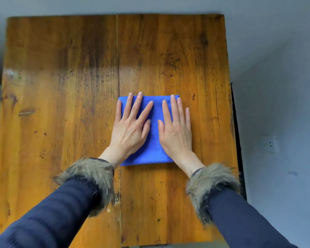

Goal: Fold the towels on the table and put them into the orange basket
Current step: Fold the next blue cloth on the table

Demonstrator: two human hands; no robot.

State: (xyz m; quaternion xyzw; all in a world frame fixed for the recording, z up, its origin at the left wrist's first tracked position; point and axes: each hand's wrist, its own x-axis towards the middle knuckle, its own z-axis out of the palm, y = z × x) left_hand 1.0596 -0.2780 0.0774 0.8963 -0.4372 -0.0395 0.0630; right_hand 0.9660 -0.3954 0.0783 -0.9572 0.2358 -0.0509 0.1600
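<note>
A blue towel, folded into a compact rectangle, lies flat on the wooden table, a little right of its middle seam. My left hand presses flat on the towel's left half with fingers straight and spread. On the right half lies my right hand, palm down, fingers straight and close together, its outer fingers reaching past the towel's right edge. The hands hide much of the towel. No orange basket shows in this view.
The table's right edge runs next to a grey wall with a white socket. A seam splits the tabletop lengthwise. Bare wood extends to the left and beyond the towel.
</note>
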